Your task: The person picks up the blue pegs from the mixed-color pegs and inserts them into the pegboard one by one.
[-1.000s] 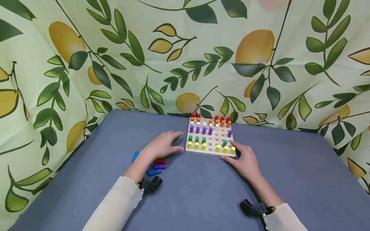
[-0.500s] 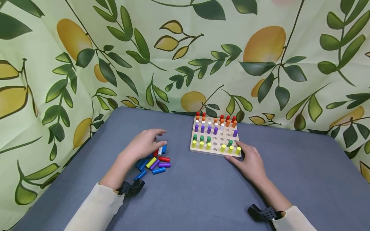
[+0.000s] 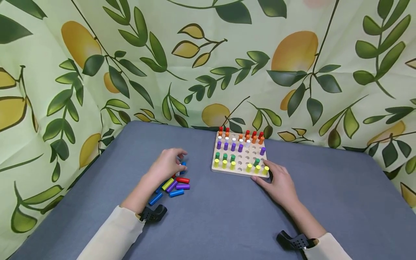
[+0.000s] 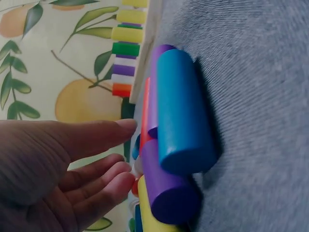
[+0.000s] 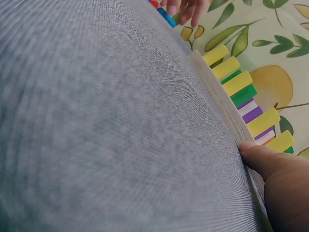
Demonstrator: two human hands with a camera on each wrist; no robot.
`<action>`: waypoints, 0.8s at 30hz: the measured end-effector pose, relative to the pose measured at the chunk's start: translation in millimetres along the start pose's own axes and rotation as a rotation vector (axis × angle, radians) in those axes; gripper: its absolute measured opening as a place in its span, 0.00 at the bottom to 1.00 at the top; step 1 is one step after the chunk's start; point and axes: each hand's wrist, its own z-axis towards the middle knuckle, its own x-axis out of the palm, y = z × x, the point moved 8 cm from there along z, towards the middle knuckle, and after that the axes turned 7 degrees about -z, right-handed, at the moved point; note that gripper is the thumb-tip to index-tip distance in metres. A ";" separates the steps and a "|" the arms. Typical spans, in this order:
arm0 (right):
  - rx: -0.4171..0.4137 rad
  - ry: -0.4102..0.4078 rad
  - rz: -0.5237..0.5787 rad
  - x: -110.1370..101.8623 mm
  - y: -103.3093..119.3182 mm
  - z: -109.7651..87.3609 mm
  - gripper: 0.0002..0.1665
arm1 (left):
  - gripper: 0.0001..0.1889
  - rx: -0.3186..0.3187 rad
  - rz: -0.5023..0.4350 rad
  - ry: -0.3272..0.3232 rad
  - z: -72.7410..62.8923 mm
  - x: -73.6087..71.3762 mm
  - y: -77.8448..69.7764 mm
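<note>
My left hand (image 3: 165,165) is over a loose pile of coloured pegs on the left, its thumb and fingers apart with nothing between them in the left wrist view. A blue peg (image 4: 186,116) and a purple peg (image 4: 169,186) lie beside its fingertips. Also in the pile are a yellow peg (image 3: 167,184) and a red peg (image 3: 183,180). My right hand (image 3: 279,183) holds the near right corner of the wooden pegboard (image 3: 232,173), its thumb (image 5: 265,157) against the front edge. Rows of red, orange, white, purple, green and yellow pegs stand in the board, among several bare holes.
A blue-grey cloth (image 3: 214,216) covers the table. Behind it hangs a leaf-and-fruit patterned curtain (image 3: 240,36), close to the board's far edge. Each wrist wears a black camera band, the left one (image 3: 154,213) just in front of the pile.
My left hand has moved left from beside the pegboard to over the loose pegs, then lowered slightly there. My right hand stays on the board's corner. The head view has shifted a little.
</note>
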 end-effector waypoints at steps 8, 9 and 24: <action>0.003 0.002 0.002 -0.4 1.0 -1.8 0.45 | 0.27 -0.020 0.029 0.021 0.6 8.8 -0.2; 0.003 0.000 0.002 -1.1 1.3 -2.0 0.45 | 0.27 -0.023 0.030 0.021 0.8 9.3 0.2; 0.007 -0.003 0.036 -4.1 -3.5 1.1 0.46 | 0.28 -0.010 0.119 0.079 15.0 8.3 0.2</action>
